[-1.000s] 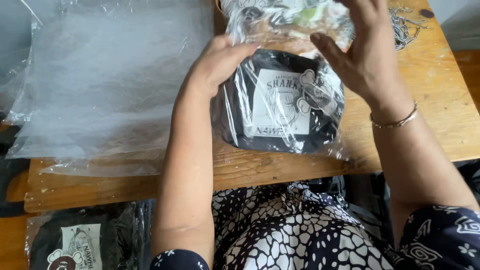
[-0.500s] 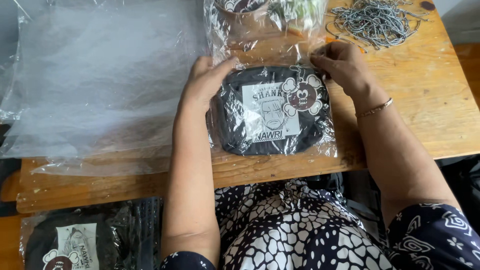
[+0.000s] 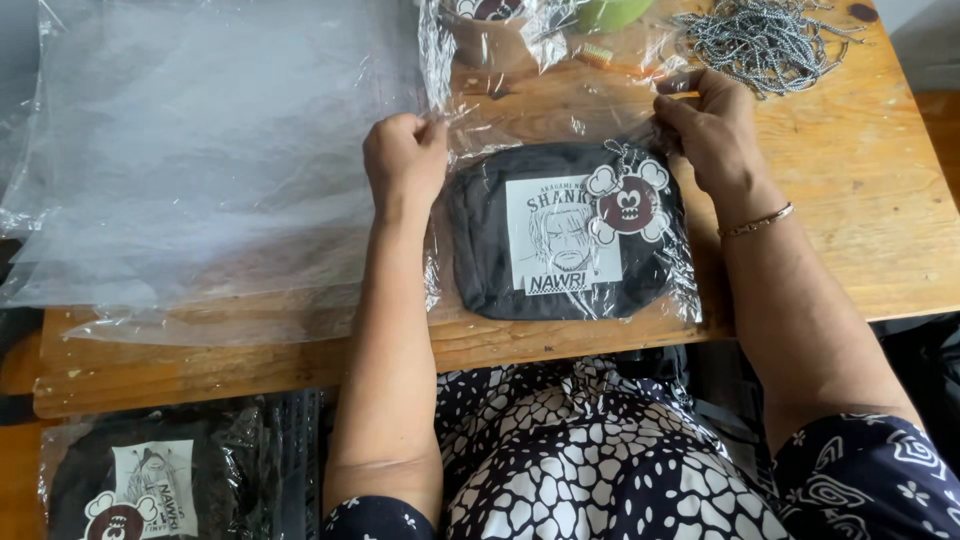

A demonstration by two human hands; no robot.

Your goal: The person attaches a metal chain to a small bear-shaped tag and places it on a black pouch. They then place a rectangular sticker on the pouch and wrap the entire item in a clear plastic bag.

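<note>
A black pouch [image 3: 566, 235] with a white printed label and a dark red round charm lies on the wooden table [image 3: 860, 190] inside a clear plastic bag [image 3: 560, 110]. My left hand [image 3: 404, 158] pinches the bag's left edge just above the pouch. At the bag's right edge my right hand [image 3: 708, 122], with a thin bracelet on its wrist, grips the plastic beside the charm. The open part of the bag stretches away from me between the two hands.
A stack of clear plastic bags [image 3: 200, 150] covers the table's left half. A heap of grey cords [image 3: 765, 40] lies at the far right. Another bagged pouch [image 3: 480, 15] and a green object [image 3: 610, 12] sit at the far edge. Bagged pouches [image 3: 140, 485] lie below left.
The bagged pouch has come down flat onto the table, nearer to me. Both hands moved apart to the bag's left and right edges above the pouch.
</note>
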